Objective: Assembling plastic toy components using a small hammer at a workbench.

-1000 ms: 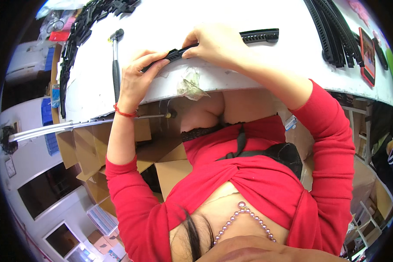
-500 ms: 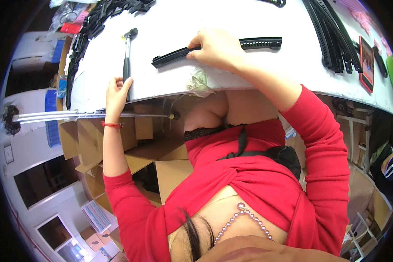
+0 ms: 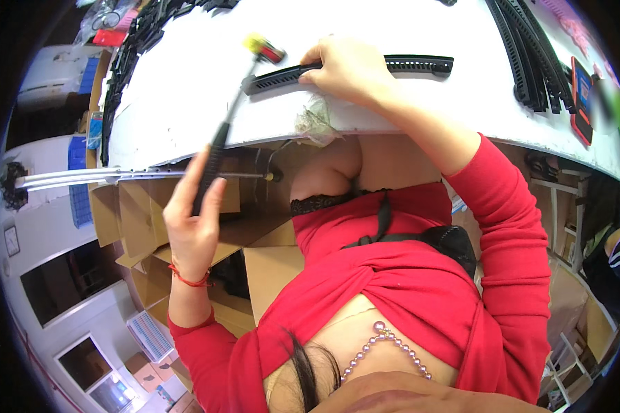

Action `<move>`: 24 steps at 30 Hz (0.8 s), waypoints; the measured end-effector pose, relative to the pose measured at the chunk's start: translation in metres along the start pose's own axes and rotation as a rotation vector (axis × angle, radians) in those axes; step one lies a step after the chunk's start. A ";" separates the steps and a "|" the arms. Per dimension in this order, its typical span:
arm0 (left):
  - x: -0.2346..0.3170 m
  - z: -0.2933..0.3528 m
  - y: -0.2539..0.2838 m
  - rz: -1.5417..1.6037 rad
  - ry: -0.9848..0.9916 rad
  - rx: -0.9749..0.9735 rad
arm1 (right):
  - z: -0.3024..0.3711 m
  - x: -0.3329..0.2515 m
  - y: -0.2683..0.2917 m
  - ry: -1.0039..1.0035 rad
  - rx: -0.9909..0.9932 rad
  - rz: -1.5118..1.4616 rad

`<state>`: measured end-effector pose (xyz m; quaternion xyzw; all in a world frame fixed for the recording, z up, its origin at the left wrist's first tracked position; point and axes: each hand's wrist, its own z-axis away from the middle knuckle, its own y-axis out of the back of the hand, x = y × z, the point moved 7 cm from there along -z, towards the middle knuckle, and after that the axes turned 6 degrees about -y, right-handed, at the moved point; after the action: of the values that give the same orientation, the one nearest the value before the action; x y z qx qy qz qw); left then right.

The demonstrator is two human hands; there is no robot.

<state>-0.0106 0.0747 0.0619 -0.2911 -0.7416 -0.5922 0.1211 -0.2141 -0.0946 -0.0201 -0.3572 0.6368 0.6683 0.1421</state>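
Note:
My left hand (image 3: 194,220) is closed round the black handle of a small hammer (image 3: 222,141), raised over the near table edge. The hammer's metal shaft slants up and right, and its yellow-and-red head, blurred by motion, appears above the left end of a long black slotted plastic strip (image 3: 420,65). That strip lies crosswise on the white table (image 3: 179,89). Over its middle, my right hand (image 3: 351,72) grips it between thumb and fingers, hiding that stretch. A crumpled piece of clear plastic (image 3: 315,122) sits at the table edge below the strip.
Several long black strips (image 3: 527,55) are piled at the right, beside a red-framed phone (image 3: 582,103). Many black pieces (image 3: 134,58) line the table's left side. A pale metal rod (image 3: 103,177) juts out below the left edge, above open cardboard boxes (image 3: 141,220).
My left hand has lifted the hammer off the table and swung its head rightward toward the strip's left end. My right hand and the strip have shifted slightly right.

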 end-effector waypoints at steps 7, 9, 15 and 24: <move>-0.016 0.006 -0.014 0.148 0.188 -0.107 | -0.005 0.000 -0.003 0.068 -0.031 -0.010; -0.015 -0.001 0.003 0.131 0.094 0.020 | -0.002 -0.008 0.004 0.214 0.075 0.117; -0.104 -0.041 0.011 0.213 0.195 0.321 | 0.027 0.017 0.020 0.150 0.123 0.260; -0.159 -0.066 -0.024 -0.185 0.108 0.437 | 0.029 0.122 0.231 -0.032 0.779 0.285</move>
<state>0.0915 -0.0372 -0.0230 -0.1568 -0.8680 -0.4410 0.1659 -0.4576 -0.1336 0.0714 -0.1747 0.8829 0.3958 0.1826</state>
